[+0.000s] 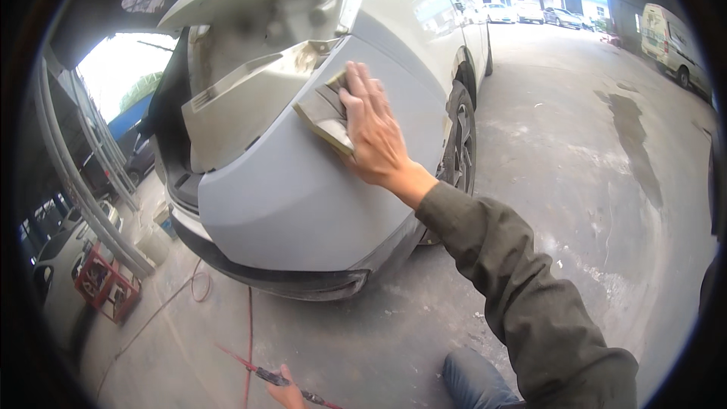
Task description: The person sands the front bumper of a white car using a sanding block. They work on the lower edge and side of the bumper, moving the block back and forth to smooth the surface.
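Observation:
My right hand point(379, 136) presses a flat, square sanding pad point(322, 117) against the car's rear bumper point(303, 204). Its fingers lie over the pad's right edge, and the palm covers part of it. The bumper corner is matte grey, like primer, with a dark lower trim. Low at the bottom edge, my left hand point(286, 392) is closed around a slim black-and-red tool point(269, 376). The tool's thin red end points up to the left; its exact kind is unclear. Above the bumper, the tail-light recess point(280, 15) is bare, and the rear opening stands exposed on the left.
A red hose point(250, 326) runs across the concrete floor below the bumper. To the left stand a red crate point(106, 284), a pale bucket point(154, 242), metal posts point(83, 174) and another car. The rear wheel point(460, 136) is right of my hand. A van point(670, 45) is parked far right.

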### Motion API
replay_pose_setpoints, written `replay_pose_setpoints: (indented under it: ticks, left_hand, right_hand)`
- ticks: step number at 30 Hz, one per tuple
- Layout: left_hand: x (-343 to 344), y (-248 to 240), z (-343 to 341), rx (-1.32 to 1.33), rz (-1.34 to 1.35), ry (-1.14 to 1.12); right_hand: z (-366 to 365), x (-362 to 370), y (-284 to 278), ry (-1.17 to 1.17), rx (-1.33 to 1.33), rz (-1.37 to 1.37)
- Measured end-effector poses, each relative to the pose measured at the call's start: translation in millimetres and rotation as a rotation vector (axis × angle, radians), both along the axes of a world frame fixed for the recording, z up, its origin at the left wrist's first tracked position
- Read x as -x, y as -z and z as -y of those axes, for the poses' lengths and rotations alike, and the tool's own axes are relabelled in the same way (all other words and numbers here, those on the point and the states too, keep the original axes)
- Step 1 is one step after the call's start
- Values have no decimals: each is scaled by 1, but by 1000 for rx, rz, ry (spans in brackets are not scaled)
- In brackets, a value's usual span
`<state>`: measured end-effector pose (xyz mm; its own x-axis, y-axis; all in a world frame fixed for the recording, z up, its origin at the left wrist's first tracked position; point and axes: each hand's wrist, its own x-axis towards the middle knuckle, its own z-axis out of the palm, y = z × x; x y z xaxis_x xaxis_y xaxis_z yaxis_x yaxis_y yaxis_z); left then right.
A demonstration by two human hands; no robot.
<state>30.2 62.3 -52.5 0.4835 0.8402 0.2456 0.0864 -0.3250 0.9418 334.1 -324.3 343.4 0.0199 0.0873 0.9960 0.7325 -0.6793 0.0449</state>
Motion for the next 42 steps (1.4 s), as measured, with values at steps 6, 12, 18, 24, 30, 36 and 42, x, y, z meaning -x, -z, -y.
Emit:
replay_pose_setpoints:
  ticks: [6,12,18,24,30,36,42]
  left_hand:
    - [0,-47,40,-179,-114,-26]
    - [-3,-23,16,58,-33,22]
    - [-6,-13,8,45,-6,-1]
    - [4,-24,14,-109,32,85]
    - [4,-14,16,-91,-35,-28]
    - [-7,-62,54,-139,-19,-24]
    - [-20,-36,42,20,-19,22]
  right_hand:
    - [2,-32,-41,-91,0,-27]
    - [35,-58,1,-13,-207,-158]
    - [-3,-37,-32,36,-114,-121]
    - [15,-59,-9,-62,-102,-40]
    - [98,-133,156,-210,-667,-686]
    - [18,-73,118,-54,-725,-669]
    - [-74,24,110,-75,-157,-183]
